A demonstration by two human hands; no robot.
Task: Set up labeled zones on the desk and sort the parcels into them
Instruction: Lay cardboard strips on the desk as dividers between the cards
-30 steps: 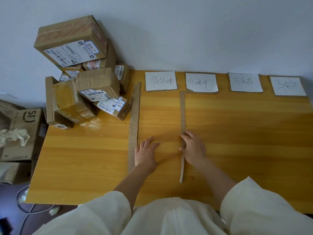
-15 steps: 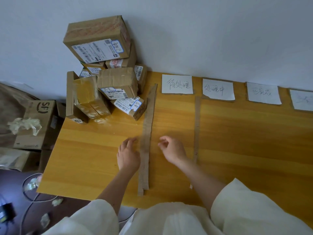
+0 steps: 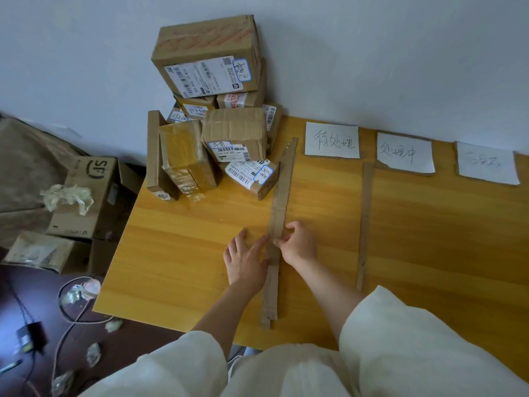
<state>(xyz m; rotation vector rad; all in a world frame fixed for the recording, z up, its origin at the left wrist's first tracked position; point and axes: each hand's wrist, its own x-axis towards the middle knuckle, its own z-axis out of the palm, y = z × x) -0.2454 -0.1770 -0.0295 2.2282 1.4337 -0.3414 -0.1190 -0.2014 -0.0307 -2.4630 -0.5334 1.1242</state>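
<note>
Desk [image 3: 200, 253] is a warm honey-yellow wood with darker grain streaks running across. Both cardboard strips [image 3: 282, 202] on it are plain dull brown. The parcels [image 3: 234, 133] piled at about 11 o'clock are kraft brown with white barcode labels, a couple with blue-outlined handwritten tags; the top box [image 3: 206, 53] has faded red print on its tape. Paper labels [image 3: 332, 140] at 1 o'clock are white with black handwriting. Wall [image 3: 372, 53] is pale grey-white, sleeves [image 3: 415, 348] cream.
</note>
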